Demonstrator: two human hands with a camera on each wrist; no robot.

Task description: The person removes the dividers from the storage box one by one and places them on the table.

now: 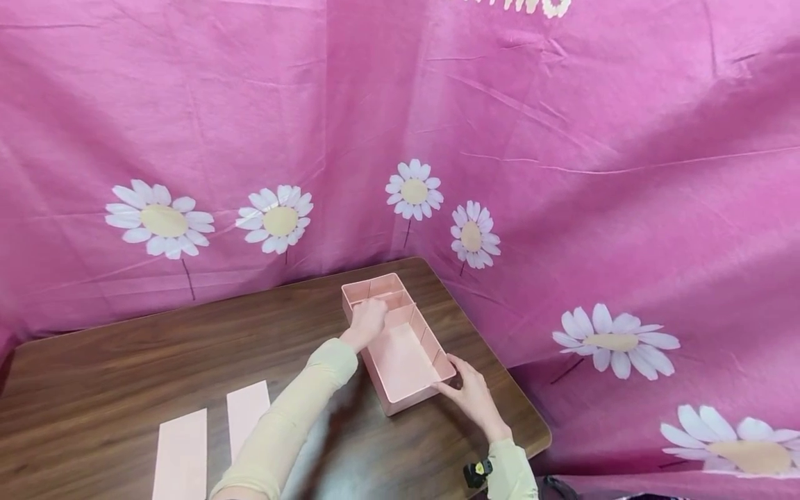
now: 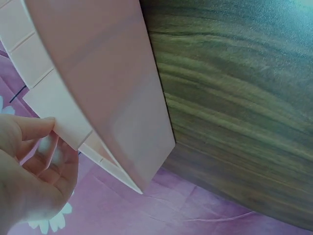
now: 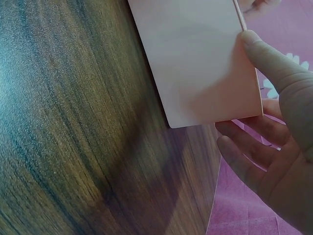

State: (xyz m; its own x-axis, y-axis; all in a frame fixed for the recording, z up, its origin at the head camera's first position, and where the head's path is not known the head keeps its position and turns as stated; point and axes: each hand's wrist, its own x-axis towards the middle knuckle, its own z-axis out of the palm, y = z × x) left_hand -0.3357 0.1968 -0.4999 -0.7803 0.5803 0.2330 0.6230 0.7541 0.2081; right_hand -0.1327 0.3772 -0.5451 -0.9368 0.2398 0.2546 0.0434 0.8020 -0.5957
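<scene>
A pink rectangular box (image 1: pixel 403 357) with an open top sits on the table, its long side slanting away from me. My left hand (image 1: pixel 369 321) reaches over the box's far part. In the left wrist view, its thumb and fingers pinch the upper edge of a flat pink divider (image 2: pixel 58 112), which spans the box crosswise. At the near right corner, my right hand (image 1: pixel 473 396) grips the box, the thumb (image 3: pixel 269 58) on one wall and the fingers around the corner. The left hand partly hides the far compartments in the head view.
Two loose pink panels, a left one (image 1: pixel 181 455) and a right one (image 1: pixel 246 410), lie flat on the brown wooden table (image 1: pixel 94 389), the right one partly behind my left sleeve. A pink curtain (image 1: pixel 562 229) with daisies hangs along the table's back and right edges.
</scene>
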